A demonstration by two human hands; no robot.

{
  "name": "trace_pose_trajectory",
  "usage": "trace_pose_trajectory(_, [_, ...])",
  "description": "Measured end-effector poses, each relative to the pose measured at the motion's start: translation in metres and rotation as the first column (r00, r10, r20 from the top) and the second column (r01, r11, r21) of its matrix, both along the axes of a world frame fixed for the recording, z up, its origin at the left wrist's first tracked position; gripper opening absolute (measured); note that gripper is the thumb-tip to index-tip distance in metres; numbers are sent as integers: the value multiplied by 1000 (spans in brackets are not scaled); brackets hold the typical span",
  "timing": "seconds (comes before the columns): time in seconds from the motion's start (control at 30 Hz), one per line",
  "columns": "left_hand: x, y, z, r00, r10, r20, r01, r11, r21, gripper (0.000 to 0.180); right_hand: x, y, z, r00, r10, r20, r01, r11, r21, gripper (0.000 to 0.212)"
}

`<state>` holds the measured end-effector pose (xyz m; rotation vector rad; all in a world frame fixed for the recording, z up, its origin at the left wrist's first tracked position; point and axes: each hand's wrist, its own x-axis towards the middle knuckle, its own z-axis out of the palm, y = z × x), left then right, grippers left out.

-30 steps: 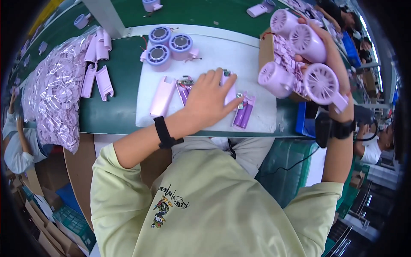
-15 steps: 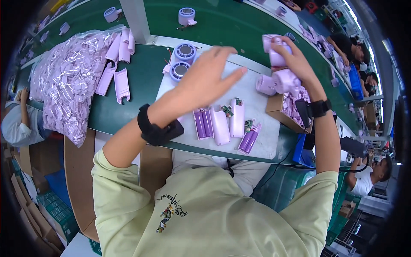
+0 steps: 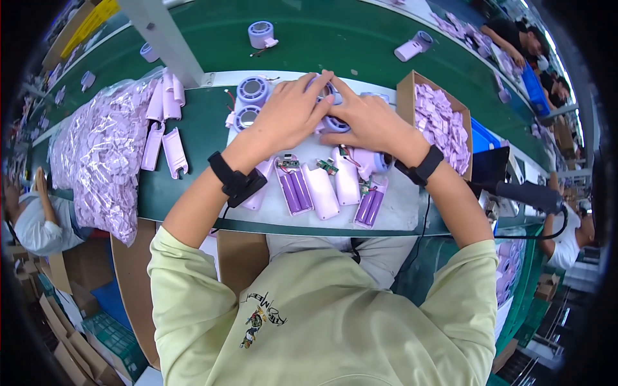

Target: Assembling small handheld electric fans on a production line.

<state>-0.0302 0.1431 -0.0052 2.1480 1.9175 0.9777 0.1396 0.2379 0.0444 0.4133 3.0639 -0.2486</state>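
At the far edge of the white mat [image 3: 402, 206], my two hands meet over lilac round fan heads [image 3: 337, 124]. My left hand [image 3: 290, 110] curls its fingers over them from the left, and my right hand [image 3: 373, 121] clasps them from the right; the hands cover most of these parts. Just left of my left hand stand two more fan heads [image 3: 252, 91] with wires. Nearer me on the mat lie an opened handle with purple battery cells [image 3: 296, 192], a lilac handle shell [image 3: 322, 193], a second opened handle [image 3: 370, 207] and a small green circuit board [image 3: 327, 166].
A clear bag of lilac parts [image 3: 106, 154] lies at the left, with loose shells [image 3: 174, 152] beside it. A cardboard box [image 3: 404, 96] of small lilac pieces stands at the right. Beyond runs a green belt [image 3: 335, 38] carrying a fan head [image 3: 261, 35]. Other people work at both sides.
My right hand has brought lilac fan parts from above the box to the mat's far edge. My left hand has closed in beside it. One fan unit now lies farther back on the belt.
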Motion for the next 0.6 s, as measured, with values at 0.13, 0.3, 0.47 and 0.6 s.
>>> trace_pose_trajectory(0.13, [-7, -2, 9, 998, -14, -61, 8, 995, -95, 58, 34, 8, 18, 918, 145, -368, -109, 987, 118, 43])
trace_pose_trajectory(0.3, [-11, -4, 11, 998, -6, -65, -6, 981, -193, 70, 92, -10, 37, 986, -54, -159, 44, 997, -64, 46])
trace_pose_trajectory(0.47, [-8, -3, 23, 996, -9, -86, -13, 968, -250, 66, 103, -7, 22, 999, -31, -11, 29, 994, -108, 52])
trace_pose_trajectory(0.6, [-9, -1, 24, 995, 15, -96, -44, 948, -315, 68, 91, 19, 38, 994, -106, 17, 107, 993, -55, 57])
